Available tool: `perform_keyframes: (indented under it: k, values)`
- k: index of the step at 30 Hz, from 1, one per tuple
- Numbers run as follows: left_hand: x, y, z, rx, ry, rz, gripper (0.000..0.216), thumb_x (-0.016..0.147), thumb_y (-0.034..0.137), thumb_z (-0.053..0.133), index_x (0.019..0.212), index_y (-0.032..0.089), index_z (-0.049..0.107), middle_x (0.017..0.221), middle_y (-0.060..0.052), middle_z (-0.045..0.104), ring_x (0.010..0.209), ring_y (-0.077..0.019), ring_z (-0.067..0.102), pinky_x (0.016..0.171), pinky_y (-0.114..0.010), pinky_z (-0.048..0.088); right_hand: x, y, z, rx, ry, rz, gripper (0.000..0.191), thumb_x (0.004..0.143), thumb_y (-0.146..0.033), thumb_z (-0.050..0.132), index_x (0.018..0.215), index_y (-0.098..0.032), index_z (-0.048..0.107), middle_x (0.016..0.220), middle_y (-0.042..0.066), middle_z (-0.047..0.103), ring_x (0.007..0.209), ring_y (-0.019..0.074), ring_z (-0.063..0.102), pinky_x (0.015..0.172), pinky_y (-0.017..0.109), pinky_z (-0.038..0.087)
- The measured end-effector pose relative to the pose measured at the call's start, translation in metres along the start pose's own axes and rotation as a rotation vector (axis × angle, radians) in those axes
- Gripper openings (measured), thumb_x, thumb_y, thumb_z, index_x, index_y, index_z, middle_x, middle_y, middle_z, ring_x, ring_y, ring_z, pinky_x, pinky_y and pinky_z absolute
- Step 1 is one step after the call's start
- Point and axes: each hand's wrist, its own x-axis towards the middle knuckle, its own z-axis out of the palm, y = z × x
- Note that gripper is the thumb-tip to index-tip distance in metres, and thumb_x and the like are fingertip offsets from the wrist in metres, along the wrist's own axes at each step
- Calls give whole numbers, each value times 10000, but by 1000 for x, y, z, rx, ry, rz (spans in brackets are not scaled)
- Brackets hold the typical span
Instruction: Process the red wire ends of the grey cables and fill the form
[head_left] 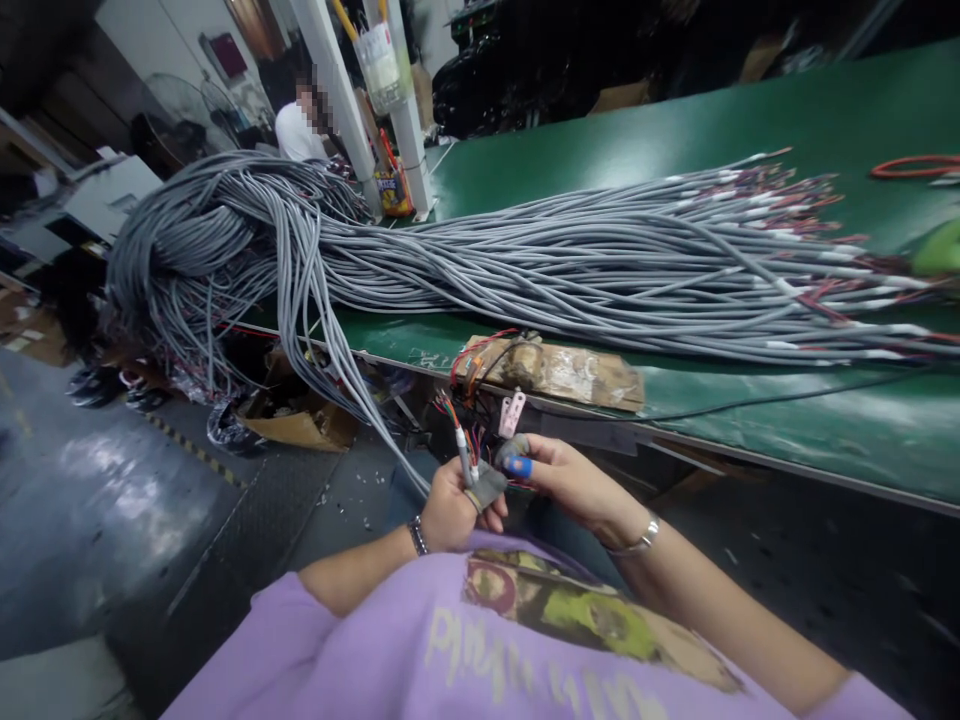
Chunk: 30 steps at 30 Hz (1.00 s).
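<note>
My left hand (452,508) is closed round the end of a grey cable (463,450) whose thin coloured wires fan out above my fist. A grey finger cover sits on its thumb. My right hand (564,477) pinches those coloured wires (480,440) just right of the cable end, with blue tape on one fingertip. Both hands hover below the front edge of the green table (787,420). A large bundle of grey cables (525,260) lies across the table and spills over its left end.
A taped cardboard fixture (570,372) with small wires sits at the table edge above my hands. A red cable loop (911,166) lies at the far right. Boxes and scraps (300,420) lie on the floor. Another person (300,125) sits at the back left by white posts.
</note>
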Motion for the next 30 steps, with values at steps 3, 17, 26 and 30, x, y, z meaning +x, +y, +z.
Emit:
perform_keyframes:
  k: [3, 17, 26, 30]
  values:
    - [0, 0, -2, 55, -95, -33, 530, 567, 616, 774, 663, 165, 510, 457, 26, 581, 316, -86, 509, 323, -163, 351, -1, -2, 3, -99, -17, -36, 466, 554, -569, 809, 657, -160, 611, 593, -39, 545, 550, 81, 401, 550, 243, 324]
    - [5, -2, -1, -96, 16, -27, 536, 563, 616, 772, 695, 163, 517, 459, 7, 609, 311, -105, 526, 306, -156, 340, 0, 7, 3, 49, 120, 18, 468, 528, -553, 822, 590, -173, 555, 521, -42, 521, 502, 80, 394, 513, 241, 321]
    - [6, 12, 6, -140, 28, -89, 577, 479, 604, 810, 711, 174, 502, 432, 23, 592, 290, -97, 496, 299, -157, 325, 19, -3, 0, 281, 168, 11, 543, 492, -652, 797, 708, -175, 652, 609, -13, 567, 514, 86, 411, 483, 231, 359]
    - [8, 17, 11, -141, 6, -78, 583, 468, 614, 809, 702, 174, 507, 427, 29, 585, 290, -95, 493, 301, -161, 329, 24, -5, 5, 232, 188, -62, 500, 520, -622, 803, 638, -181, 596, 510, -53, 458, 484, 82, 351, 459, 229, 307]
